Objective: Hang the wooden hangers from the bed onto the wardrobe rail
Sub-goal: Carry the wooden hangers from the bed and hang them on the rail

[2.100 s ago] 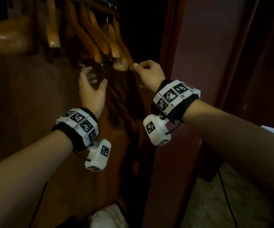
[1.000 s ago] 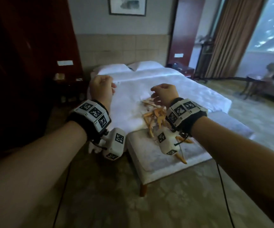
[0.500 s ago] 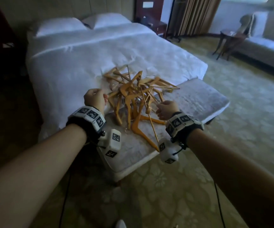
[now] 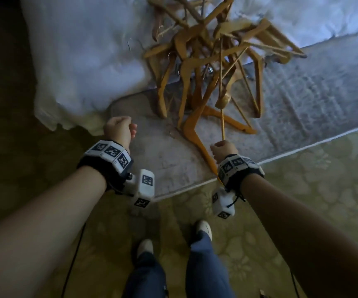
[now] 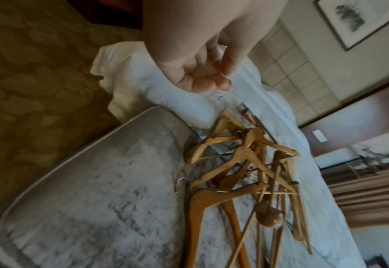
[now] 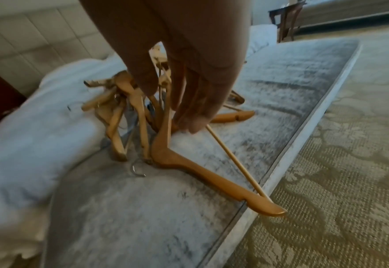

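A tangled pile of wooden hangers (image 4: 206, 50) lies across the white bed (image 4: 77, 50) and the grey bench (image 4: 303, 104) at its foot. The nearest hanger (image 4: 192, 130) points one arm over the bench's front edge. My right hand (image 4: 224, 150) is down on this hanger (image 6: 188, 166), its fingertips (image 6: 190, 124) curling onto the thin bar while the thumb stands apart. My left hand (image 4: 119, 130) hovers left of the pile over the bench corner, fingers curled into the palm (image 5: 202, 76), holding nothing. The wardrobe rail is out of view.
The patterned carpet (image 4: 303, 190) runs in front of the bench, and my two feet (image 4: 144, 247) stand close to its edge. A loose metal hook (image 6: 136, 170) lies on the bench cushion (image 6: 280, 90) beside the nearest hanger. A dark floor strip lies at left.
I turned from the wardrobe to the bed and came up close to the bench. My right hand dropped onto the nearest hanger's bar. The left hand stayed curled and moved near the bench corner.
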The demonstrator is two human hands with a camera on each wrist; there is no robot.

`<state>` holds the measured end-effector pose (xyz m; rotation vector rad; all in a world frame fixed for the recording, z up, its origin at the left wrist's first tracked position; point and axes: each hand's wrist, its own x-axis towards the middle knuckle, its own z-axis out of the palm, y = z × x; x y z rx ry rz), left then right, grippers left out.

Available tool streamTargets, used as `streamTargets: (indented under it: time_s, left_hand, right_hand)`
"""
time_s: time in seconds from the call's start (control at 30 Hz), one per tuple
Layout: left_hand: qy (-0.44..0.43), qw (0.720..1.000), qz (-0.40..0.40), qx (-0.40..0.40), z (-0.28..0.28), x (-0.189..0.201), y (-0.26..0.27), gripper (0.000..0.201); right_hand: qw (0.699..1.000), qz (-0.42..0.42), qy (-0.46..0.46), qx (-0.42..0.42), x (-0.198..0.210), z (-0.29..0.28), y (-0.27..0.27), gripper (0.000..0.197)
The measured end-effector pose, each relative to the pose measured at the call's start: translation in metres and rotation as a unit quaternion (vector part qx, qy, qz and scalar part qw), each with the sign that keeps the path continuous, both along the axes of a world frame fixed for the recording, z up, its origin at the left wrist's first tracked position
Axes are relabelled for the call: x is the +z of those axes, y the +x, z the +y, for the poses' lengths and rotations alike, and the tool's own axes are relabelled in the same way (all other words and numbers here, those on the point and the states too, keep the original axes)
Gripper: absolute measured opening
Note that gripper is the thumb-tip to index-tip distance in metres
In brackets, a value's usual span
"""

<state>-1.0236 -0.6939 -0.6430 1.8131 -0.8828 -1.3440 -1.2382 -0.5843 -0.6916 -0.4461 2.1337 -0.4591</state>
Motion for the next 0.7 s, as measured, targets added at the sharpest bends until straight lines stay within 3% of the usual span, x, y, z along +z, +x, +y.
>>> streamTargets:
  time_s: [0.23, 0.37, 0.4, 0.5, 0.57, 0.7]
  left_hand:
    - [0.034, 0.998, -0.030, 0.031, -0.005, -0.096, -0.003, 0.021]
    - [0.047, 0.997, -0.040, 0.035, 0.000, -0.125, -0.001, 0.019]
    - [0.052, 0.997, -0.045, 0.033, 0.002, -0.129, 0.000, 0.019]
    - [0.058, 0.997, -0.046, 0.032, 0.006, -0.132, 0.000, 0.019]
    - [0.059, 0.997, -0.044, 0.028, 0.008, -0.124, -0.001, 0.020]
    - [0.063, 0.997, -0.039, -0.003, 0.003, -0.088, -0.004, 0.021]
  right_hand:
    - [0.992, -0.006, 0.081, 0.097, -0.105, -0.023, -0.018, 0.052]
    - [0.972, 0.058, 0.130, 0.187, -0.142, -0.025, -0.013, 0.060]
    - [0.971, 0.064, 0.129, 0.189, -0.146, -0.025, -0.012, 0.057]
    - [0.954, 0.039, 0.150, 0.258, -0.142, -0.026, -0.009, 0.022]
    - [0.941, 0.035, 0.152, 0.300, -0.131, -0.024, -0.003, 0.021]
    - [0.946, -0.023, 0.124, 0.300, -0.081, -0.020, 0.015, 0.017]
